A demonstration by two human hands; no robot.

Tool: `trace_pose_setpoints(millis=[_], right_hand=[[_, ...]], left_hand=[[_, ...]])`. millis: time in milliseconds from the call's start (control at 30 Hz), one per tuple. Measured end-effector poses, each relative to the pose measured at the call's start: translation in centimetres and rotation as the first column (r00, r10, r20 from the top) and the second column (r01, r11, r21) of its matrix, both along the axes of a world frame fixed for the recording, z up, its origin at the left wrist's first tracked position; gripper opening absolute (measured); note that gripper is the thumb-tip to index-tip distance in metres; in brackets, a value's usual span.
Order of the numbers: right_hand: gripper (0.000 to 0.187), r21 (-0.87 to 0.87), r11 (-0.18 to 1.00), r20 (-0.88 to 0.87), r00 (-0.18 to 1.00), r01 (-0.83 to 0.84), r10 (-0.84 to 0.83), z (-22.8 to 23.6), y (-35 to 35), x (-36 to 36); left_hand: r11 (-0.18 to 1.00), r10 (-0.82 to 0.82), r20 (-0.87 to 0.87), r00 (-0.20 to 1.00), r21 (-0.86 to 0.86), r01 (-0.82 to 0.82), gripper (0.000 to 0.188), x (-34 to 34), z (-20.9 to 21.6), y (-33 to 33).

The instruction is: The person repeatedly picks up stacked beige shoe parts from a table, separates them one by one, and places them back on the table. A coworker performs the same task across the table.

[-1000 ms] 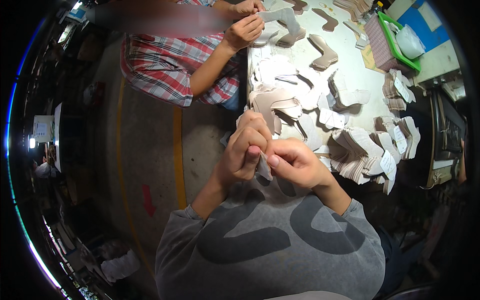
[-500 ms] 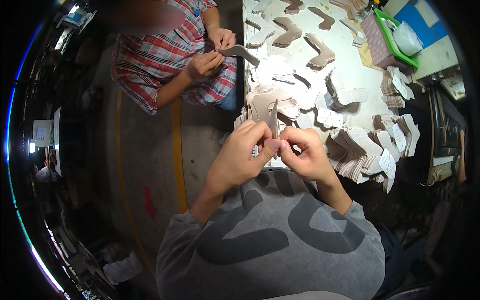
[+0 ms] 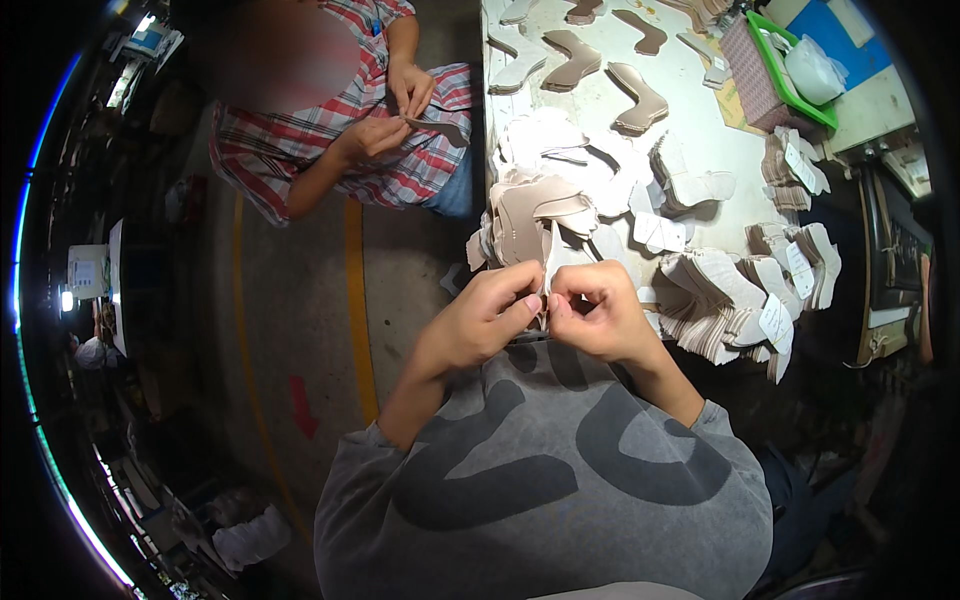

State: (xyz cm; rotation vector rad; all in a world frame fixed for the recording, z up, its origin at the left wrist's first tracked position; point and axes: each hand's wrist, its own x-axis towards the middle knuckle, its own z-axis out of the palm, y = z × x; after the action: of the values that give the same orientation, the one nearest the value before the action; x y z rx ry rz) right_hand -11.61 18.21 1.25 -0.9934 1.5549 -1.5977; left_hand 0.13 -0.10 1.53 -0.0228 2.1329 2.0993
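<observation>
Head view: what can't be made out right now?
In the head view:
Pinched part of the pale piece: covered by the fingers of the left hand and right hand.
Gripped end of the co-worker's dark piece: covered by the co-worker's hands.
Part of what the green-rimmed basket holds: behind the plastic bag.
Far end of the upper-right stack: cut off by the top edge.

Between their fingertips, the left hand [image 3: 480,320] and right hand [image 3: 606,315] pinch a thin pale piece [image 3: 549,243]. Just beyond them, a loose pile [image 3: 522,220] of curved pieces lies on a white table [image 3: 692,105]; tagged bundles [image 3: 708,285] sit right of the right hand. Ahead and left of the left hand, a co-worker [image 3: 385,178] holds a dark piece [image 3: 440,129].
</observation>
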Motion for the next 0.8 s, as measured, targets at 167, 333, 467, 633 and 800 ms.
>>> trace_pose_setpoints(millis=[167,333,467,633,800], right_hand=[[0.02,-0.091,0.996,0.113,0.993,-0.021,0.031,-0.3,0.0,-0.4],[0.02,-0.089,0.994,0.051,0.997,-0.055,0.06,-0.6,0.0,-0.7],[0.021,-0.175,0.982,0.106,0.99,-0.076,0.095,-0.9,0.0,-0.7],[0.027,0.042,0.99,-0.022,0.991,-0.131,0.132,-0.7,0.1,-1.0],[0.034,0.167,0.966,-0.106,0.971,-0.196,0.215,0.0,0.6,-2.0]], left_hand=[[0.938,0.104,0.006,0.995,0.331,-0.1,0.011,-0.3,-1.7,1.4],[0.952,0.074,-0.13,0.989,0.304,-0.031,0.017,-0.4,-1.8,0.7],[0.989,0.038,-0.043,0.998,0.144,-0.031,0.02,-0.1,-1.2,0.6],[0.998,0.052,-0.005,0.999,0.018,-0.052,0.019,-0.1,-0.7,0.3],[0.978,0.007,-0.202,0.979,-0.203,-0.048,0.015,-0.4,-1.3,0.3]])
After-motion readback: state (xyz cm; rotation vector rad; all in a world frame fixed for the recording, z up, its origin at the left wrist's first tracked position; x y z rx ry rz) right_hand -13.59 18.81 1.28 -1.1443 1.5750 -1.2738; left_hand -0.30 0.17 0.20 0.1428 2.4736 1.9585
